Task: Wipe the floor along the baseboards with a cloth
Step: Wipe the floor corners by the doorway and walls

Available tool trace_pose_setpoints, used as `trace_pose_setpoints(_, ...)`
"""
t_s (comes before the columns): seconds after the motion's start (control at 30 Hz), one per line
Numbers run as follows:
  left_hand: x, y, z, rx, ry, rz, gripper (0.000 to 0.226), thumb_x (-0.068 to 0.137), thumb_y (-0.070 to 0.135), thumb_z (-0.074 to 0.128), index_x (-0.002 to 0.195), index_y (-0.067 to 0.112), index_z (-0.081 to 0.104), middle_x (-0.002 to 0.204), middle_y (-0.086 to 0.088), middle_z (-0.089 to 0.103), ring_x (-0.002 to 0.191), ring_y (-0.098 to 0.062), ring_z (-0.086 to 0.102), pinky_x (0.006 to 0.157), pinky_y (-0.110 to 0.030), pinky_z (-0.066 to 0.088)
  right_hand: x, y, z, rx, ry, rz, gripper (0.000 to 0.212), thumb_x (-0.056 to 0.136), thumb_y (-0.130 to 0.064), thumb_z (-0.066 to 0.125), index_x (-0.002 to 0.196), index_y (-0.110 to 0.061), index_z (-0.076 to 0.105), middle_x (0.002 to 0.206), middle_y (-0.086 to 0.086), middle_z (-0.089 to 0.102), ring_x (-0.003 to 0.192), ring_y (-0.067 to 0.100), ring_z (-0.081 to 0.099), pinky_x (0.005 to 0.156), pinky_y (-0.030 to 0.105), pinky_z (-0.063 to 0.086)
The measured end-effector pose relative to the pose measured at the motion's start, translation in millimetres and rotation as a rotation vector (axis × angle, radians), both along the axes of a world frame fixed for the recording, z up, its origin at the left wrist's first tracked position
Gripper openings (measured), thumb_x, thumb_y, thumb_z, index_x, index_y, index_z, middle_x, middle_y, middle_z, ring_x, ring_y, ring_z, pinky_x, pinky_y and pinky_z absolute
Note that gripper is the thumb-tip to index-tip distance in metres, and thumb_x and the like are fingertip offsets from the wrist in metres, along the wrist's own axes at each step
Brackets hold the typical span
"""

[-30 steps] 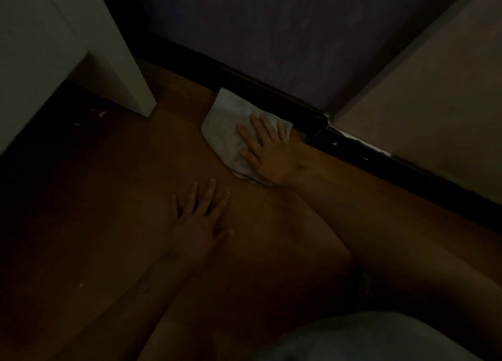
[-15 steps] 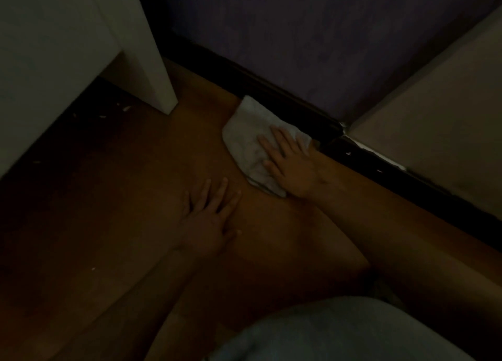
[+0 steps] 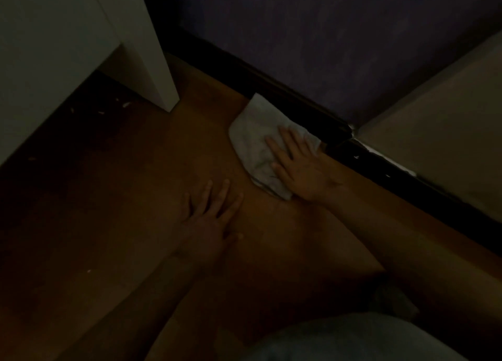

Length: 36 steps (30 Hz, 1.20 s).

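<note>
The room is dim. A crumpled white cloth point(image 3: 258, 140) lies on the smooth brown wooden floor point(image 3: 135, 197), its far corner touching the dark glossy baseboard point(image 3: 285, 94) under a mottled purple wall point(image 3: 326, 34). The right hand point(image 3: 304, 167) presses flat on the cloth's near half, fingers straight and spread. The left hand point(image 3: 212, 216) rests palm-down on the bare boards just beside it, fingers also straight. A white, square-edged cabinet leg point(image 3: 152, 61) stands on the floor to the left, pale flecks scattered in its shadow.
</note>
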<state>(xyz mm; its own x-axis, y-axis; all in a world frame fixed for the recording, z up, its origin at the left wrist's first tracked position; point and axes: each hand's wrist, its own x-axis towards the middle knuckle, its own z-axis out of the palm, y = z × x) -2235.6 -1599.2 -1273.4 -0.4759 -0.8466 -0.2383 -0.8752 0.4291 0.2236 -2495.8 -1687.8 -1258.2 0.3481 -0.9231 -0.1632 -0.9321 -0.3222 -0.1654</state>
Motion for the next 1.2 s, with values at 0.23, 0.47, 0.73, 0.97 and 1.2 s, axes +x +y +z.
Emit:
trace_pose_setpoints(0.23, 0.3, -0.6, -0.3, -0.007, 0.012, 0.001, 0.074, 0.086, 0.071, 0.027, 0.151, 0.037, 0.023, 0.16, -0.002, 0.02, 0.145, -0.032, 0.017, 0.105, -0.065, 0.027, 52.2, -52.4, 7.5, 0.14, 0.009, 0.042, 0.056, 0.104, -0.042, 0.024, 0.154, -0.029, 0.001, 0.161, 0.01, -0.007, 0.148, 0.028, -0.01, 0.117, 0.043, -0.008)
trace_pose_setpoints(0.47, 0.6, 2.1, -3.5, -0.033, 0.032, 0.016, 0.075, 0.086, 0.07, 0.029, 0.152, 0.038, 0.019, 0.162, 0.0, 0.011, 0.147, -0.027, 0.005, 0.11, -0.063, 0.017, -5.9, 9.2, -1.4, -0.001, 0.048, -0.021, 0.058, 0.1, -0.047, 0.015, 0.153, -0.023, 0.019, 0.16, 0.016, 0.013, 0.147, 0.035, 0.01, 0.116, 0.056, 0.013)
trace_pose_setpoints(0.73, -0.1, 3.3, 0.8, -0.007, 0.05, 0.019, 0.074, 0.087, 0.07, 0.025, 0.152, 0.042, 0.005, 0.162, 0.002, 0.006, 0.148, -0.031, 0.006, 0.111, -0.059, 0.011, 36.8, -49.0, 13.0, 0.112, 0.083, 0.109, 0.056, 0.104, -0.047, 0.018, 0.154, -0.031, -0.001, 0.162, 0.006, -0.006, 0.148, 0.026, -0.009, 0.118, 0.045, 0.003)
trace_pose_setpoints(0.97, -0.3, 1.6, -1.4, -0.027, 0.036, 0.022, 0.075, 0.086, 0.071, 0.027, 0.152, 0.039, 0.017, 0.162, 0.001, 0.011, 0.147, -0.029, 0.007, 0.109, -0.062, 0.018, 8.3, -7.7, 1.4, -0.005, 0.081, 0.012, 0.057, 0.101, -0.049, 0.01, 0.154, -0.027, 0.016, 0.161, 0.013, 0.011, 0.147, 0.035, 0.009, 0.115, 0.054, 0.016)
trace_pose_setpoints(1.2, -0.4, 0.3, -2.7, -0.057, 0.024, -0.003, 0.075, 0.085, 0.069, 0.031, 0.151, 0.034, 0.027, 0.16, -0.001, 0.02, 0.144, -0.032, 0.017, 0.103, -0.066, 0.029, 39.4, -46.0, 12.7, 0.121, 0.07, 0.079, 0.054, 0.104, -0.044, 0.02, 0.153, -0.031, 0.0, 0.162, 0.006, -0.006, 0.148, 0.026, -0.009, 0.119, 0.046, 0.001)
